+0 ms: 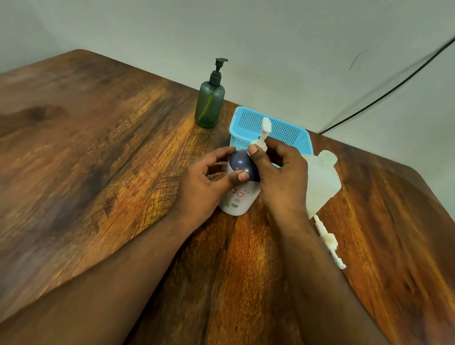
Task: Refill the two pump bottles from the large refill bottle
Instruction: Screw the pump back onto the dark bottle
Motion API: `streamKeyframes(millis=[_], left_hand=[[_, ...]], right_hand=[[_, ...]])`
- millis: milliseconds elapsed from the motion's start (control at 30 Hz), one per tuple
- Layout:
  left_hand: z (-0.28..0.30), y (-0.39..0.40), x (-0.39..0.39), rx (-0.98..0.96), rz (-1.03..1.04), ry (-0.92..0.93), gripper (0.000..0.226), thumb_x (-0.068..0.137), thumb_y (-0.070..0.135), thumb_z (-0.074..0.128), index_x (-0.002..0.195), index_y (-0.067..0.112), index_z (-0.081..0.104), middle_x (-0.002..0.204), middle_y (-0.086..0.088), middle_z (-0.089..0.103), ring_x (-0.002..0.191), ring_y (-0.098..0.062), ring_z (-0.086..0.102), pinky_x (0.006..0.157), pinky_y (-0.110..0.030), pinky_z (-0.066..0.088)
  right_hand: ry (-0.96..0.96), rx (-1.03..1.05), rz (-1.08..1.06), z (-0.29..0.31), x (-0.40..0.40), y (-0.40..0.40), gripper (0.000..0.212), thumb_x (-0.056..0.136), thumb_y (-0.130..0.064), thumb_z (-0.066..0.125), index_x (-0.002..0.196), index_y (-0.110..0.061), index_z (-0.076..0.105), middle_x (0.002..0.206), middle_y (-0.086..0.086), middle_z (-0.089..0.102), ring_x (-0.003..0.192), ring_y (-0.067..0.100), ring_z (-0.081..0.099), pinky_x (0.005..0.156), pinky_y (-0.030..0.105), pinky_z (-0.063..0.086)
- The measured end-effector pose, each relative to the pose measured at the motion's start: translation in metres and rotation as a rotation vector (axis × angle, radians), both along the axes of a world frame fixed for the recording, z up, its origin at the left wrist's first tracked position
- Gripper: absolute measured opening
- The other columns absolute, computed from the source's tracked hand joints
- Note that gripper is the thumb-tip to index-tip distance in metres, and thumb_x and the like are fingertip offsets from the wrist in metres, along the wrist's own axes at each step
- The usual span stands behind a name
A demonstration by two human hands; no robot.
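The white pump bottle (238, 187) stands upright at the table's (75, 168) middle, just in front of the blue basket (270, 130). The left hand (207, 182) curls round its body to steady it, while the right hand (275, 176) pinches the pump collar (259, 147), apparently to twist it. The translucent refill bottle (321, 182) stands just beside the right hand, a loose white pump (329, 242) lying before it, and the green pump bottle (209, 102) waits behind.

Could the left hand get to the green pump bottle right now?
Probably yes: the left hand only holds the white pump bottle, and bare table lies between it and the green pump bottle.
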State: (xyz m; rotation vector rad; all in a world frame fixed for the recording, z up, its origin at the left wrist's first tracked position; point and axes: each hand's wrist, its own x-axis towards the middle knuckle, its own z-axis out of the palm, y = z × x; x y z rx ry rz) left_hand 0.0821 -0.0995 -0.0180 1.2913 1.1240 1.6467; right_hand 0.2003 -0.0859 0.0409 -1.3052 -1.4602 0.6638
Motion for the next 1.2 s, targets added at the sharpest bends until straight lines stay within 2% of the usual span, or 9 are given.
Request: streamKeyframes(millis=[200, 333, 433, 533, 667, 833, 1000, 1100, 1200], left_hand=[[0.000, 0.002, 0.001, -0.005, 0.015, 0.009, 0.058, 0.077, 0.015, 0.079, 0.131, 0.013, 0.059, 0.124, 0.001, 0.064, 0.110, -0.001, 0.062, 0.087, -0.019, 0.054], [0.001, 0.001, 0.002, 0.006, 0.016, 0.024, 0.058, 0.077, 0.011, 0.079, 0.131, 0.009, 0.058, 0.115, 0.013, 0.062, 0.101, 0.013, 0.060, 0.080, -0.010, 0.050], [0.000, 0.000, 0.001, 0.007, 0.019, 0.031, 0.059, 0.077, 0.013, 0.079, 0.132, 0.009, 0.058, 0.116, 0.012, 0.062, 0.103, 0.011, 0.061, 0.081, -0.011, 0.051], [0.000, 0.000, 0.001, 0.012, 0.028, 0.059, 0.059, 0.076, 0.016, 0.079, 0.132, 0.011, 0.059, 0.117, 0.013, 0.062, 0.103, 0.012, 0.060, 0.081, -0.010, 0.050], [0.001, -0.001, 0.000, 0.010, 0.033, 0.067, 0.060, 0.076, 0.019, 0.079, 0.132, 0.012, 0.059, 0.120, 0.009, 0.063, 0.108, 0.005, 0.060, 0.084, -0.014, 0.052], [0.002, -0.002, 0.000, 0.008, 0.035, 0.086, 0.060, 0.077, 0.020, 0.079, 0.133, 0.013, 0.058, 0.125, 0.005, 0.064, 0.113, -0.003, 0.060, 0.088, -0.017, 0.053], [0.002, -0.002, 0.000, -0.003, 0.027, 0.078, 0.059, 0.078, 0.019, 0.078, 0.134, 0.013, 0.058, 0.129, 0.001, 0.062, 0.115, -0.007, 0.060, 0.088, -0.018, 0.053], [0.003, -0.003, 0.001, -0.006, 0.021, 0.061, 0.058, 0.079, 0.015, 0.077, 0.134, 0.011, 0.057, 0.126, 0.001, 0.063, 0.111, -0.002, 0.061, 0.084, -0.013, 0.052], [0.003, -0.002, 0.001, -0.007, 0.017, 0.056, 0.058, 0.079, 0.015, 0.078, 0.133, 0.012, 0.058, 0.126, 0.001, 0.063, 0.111, -0.003, 0.061, 0.085, -0.015, 0.053]], right_hand=[[0.096, 0.046, -0.077, -0.008, 0.000, -0.002, 0.030, 0.077, -0.017, 0.079, 0.097, -0.016, 0.057, 0.102, -0.002, 0.064, 0.100, 0.010, 0.061, 0.087, 0.037, 0.056], [0.138, 0.013, -0.008, -0.013, -0.002, -0.003, 0.053, 0.081, -0.018, 0.075, 0.127, -0.028, 0.052, 0.122, -0.008, 0.060, 0.116, 0.007, 0.055, 0.099, 0.033, 0.050], [0.083, 0.036, -0.022, -0.012, -0.002, -0.002, 0.040, 0.080, -0.021, 0.076, 0.117, -0.025, 0.062, 0.111, -0.014, 0.063, 0.110, 0.005, 0.057, 0.097, 0.036, 0.051], [0.141, 0.073, -0.079, -0.014, -0.002, -0.005, 0.032, 0.075, -0.019, 0.080, 0.099, -0.020, 0.060, 0.100, -0.005, 0.063, 0.099, 0.010, 0.061, 0.088, 0.038, 0.055], [0.164, 0.044, -0.033, -0.016, -0.002, -0.005, 0.058, 0.079, -0.020, 0.077, 0.130, -0.024, 0.052, 0.119, -0.008, 0.060, 0.111, 0.001, 0.055, 0.098, 0.024, 0.049], [0.138, 0.078, -0.075, -0.018, -0.002, -0.005, 0.032, 0.076, -0.021, 0.080, 0.102, -0.018, 0.062, 0.102, -0.005, 0.065, 0.101, 0.009, 0.061, 0.090, 0.038, 0.054], [0.116, 0.067, -0.013, -0.021, -0.003, -0.005, 0.057, 0.079, -0.022, 0.076, 0.130, -0.028, 0.051, 0.115, -0.014, 0.058, 0.110, -0.003, 0.053, 0.100, 0.025, 0.047], [0.107, 0.092, -0.042, -0.021, -0.002, -0.005, 0.032, 0.078, -0.022, 0.078, 0.105, -0.022, 0.062, 0.103, -0.010, 0.063, 0.101, 0.003, 0.058, 0.093, 0.030, 0.051], [0.171, 0.107, -0.059, -0.023, -0.004, -0.007, 0.039, 0.076, -0.019, 0.080, 0.104, -0.023, 0.053, 0.101, -0.009, 0.058, 0.100, 0.002, 0.057, 0.089, 0.025, 0.052]])
